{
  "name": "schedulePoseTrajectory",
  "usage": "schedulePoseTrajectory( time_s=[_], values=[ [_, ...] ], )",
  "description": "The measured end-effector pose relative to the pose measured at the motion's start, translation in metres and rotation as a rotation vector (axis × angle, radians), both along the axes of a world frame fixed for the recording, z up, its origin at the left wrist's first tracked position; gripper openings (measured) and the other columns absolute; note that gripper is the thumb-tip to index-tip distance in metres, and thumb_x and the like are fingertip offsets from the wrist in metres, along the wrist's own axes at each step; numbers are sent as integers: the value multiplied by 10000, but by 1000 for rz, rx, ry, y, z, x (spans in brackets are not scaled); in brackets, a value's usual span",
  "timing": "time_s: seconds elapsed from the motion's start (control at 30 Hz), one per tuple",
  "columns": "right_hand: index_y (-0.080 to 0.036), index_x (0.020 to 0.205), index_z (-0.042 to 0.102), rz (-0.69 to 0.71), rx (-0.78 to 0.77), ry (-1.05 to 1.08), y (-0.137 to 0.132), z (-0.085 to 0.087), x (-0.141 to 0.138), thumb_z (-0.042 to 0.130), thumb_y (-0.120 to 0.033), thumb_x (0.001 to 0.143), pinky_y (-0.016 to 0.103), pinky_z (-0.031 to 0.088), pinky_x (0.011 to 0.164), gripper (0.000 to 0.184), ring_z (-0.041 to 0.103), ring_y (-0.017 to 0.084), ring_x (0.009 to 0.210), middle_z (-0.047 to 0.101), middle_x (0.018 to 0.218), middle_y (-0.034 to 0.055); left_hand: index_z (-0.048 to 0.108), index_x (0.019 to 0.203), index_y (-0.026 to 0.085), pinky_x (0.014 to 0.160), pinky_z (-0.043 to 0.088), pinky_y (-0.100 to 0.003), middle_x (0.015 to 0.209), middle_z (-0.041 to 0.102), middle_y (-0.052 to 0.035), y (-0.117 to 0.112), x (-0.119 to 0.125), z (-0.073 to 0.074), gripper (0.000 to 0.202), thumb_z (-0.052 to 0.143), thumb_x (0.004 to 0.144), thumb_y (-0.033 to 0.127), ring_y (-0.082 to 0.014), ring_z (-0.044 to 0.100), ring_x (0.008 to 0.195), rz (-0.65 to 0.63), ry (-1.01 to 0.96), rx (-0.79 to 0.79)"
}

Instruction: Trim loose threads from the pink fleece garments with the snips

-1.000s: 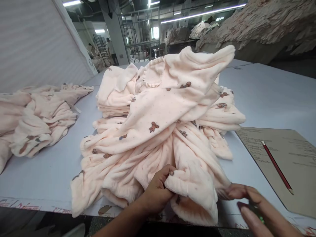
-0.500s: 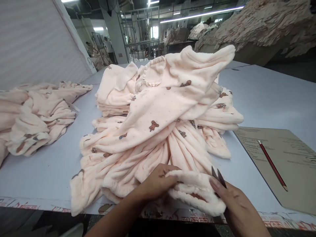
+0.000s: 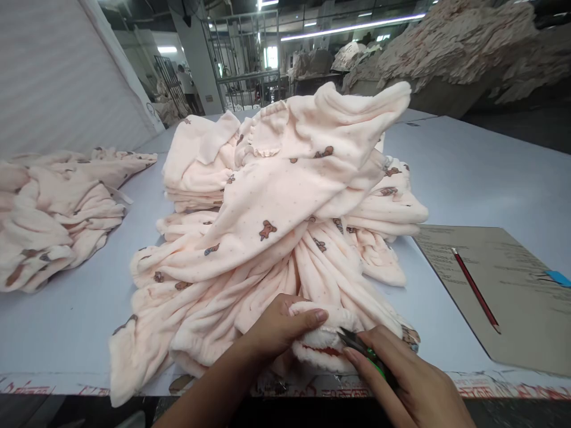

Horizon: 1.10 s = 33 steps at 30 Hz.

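Pale pink plush garments (image 3: 285,196) printed with small brown bears lie heaped in front of me. My left hand (image 3: 281,327) pinches the gathered cuff (image 3: 325,342) of one of them at the table's near edge, thumb on top. In my right hand (image 3: 401,374) is a pair of thread snips (image 3: 357,343), dark-bladed with a bit of green on the handle. The snips' tips touch or nearly touch the cuff's seam. Inside the cuff opening a reddish-brown lining colour shows. The right hand's palm side is hidden.
Another pink garment (image 3: 57,214) lies crumpled at the left. On the right, a brown board (image 3: 486,297) with printed text carries a red pencil (image 3: 476,290) and something blue (image 3: 558,278). Behind stand a metal rack (image 3: 245,59), a large fabric heap (image 3: 455,47) and a distant person (image 3: 185,86).
My right hand has turned and moved left, bringing the snips' tips from pointing up beside the cuff onto its seam. The view has shifted slightly right, showing the blue item.
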State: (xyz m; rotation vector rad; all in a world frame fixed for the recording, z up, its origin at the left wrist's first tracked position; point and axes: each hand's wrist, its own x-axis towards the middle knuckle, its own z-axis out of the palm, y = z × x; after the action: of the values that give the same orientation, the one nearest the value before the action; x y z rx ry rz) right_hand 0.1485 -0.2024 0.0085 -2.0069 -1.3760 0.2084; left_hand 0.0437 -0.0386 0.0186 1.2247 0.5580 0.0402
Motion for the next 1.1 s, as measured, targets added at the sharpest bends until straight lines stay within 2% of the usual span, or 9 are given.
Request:
schedulePoseTrajectory(
  time_s=[0.1,0.2,0.3,0.43,0.57,0.7,0.83,0.93,1.1],
  values=[
    [-253,882,553,35,0,96,-2,-1,8,428,-340,903,193,496,639,154,638,146,754,610,782,-1,563,619,129,485,323,-212,548,492,9,6,-10,2,425,550,750,534,-101,440,496,-103,30,255],
    [-250,960,532,-88,93,96,-20,-12,34,499,-334,864,175,492,675,132,626,148,840,605,894,17,544,512,142,621,342,-254,569,480,-1,22,-28,2,463,495,818,486,-129,453,609,-256,85,832],
    [-267,1135,523,-99,14,78,-41,-33,63,586,-343,800,253,466,852,350,541,210,1107,537,1212,67,588,517,149,743,341,-337,647,552,-39,33,-41,1,419,498,840,399,-193,490,740,-326,334,1311],
    [-266,1197,532,-29,-102,207,-44,-59,73,569,-303,794,340,439,913,406,532,236,1140,545,1272,68,638,758,137,841,335,-468,850,591,-100,8,-35,1,239,535,813,346,-279,494,883,-237,444,1564],
    [-198,1120,525,-69,-57,263,-31,-61,44,481,-340,850,287,500,827,309,611,222,1033,659,1089,93,507,1145,130,764,422,-417,1036,557,-140,-39,-15,-12,522,601,744,450,-283,497,898,-265,15,1387],
    [-235,1122,467,-94,38,396,-31,-41,13,481,-321,852,210,510,772,284,631,188,990,661,1068,52,474,1132,88,835,410,-371,1040,555,-148,-54,-5,-22,415,533,730,175,-254,504,945,-35,-270,1137],
    [-229,928,585,-96,55,622,-25,-13,5,513,-392,831,176,510,622,202,650,160,728,671,821,4,598,833,115,633,401,-245,750,596,-47,-37,-2,-10,211,447,689,141,-152,516,685,39,-191,476],
    [-213,740,579,-135,85,729,-6,-3,6,488,-464,832,185,477,567,283,571,134,602,566,628,-24,519,528,124,447,259,-213,477,458,8,-24,3,-2,126,486,594,225,-89,359,452,69,-54,-31],
    [-229,942,551,-252,124,583,8,-4,4,580,-441,779,198,469,694,269,586,162,823,611,915,20,532,576,117,449,249,-216,488,472,1,-13,3,-6,270,546,637,379,-87,367,439,137,-50,-144]
  ],
)
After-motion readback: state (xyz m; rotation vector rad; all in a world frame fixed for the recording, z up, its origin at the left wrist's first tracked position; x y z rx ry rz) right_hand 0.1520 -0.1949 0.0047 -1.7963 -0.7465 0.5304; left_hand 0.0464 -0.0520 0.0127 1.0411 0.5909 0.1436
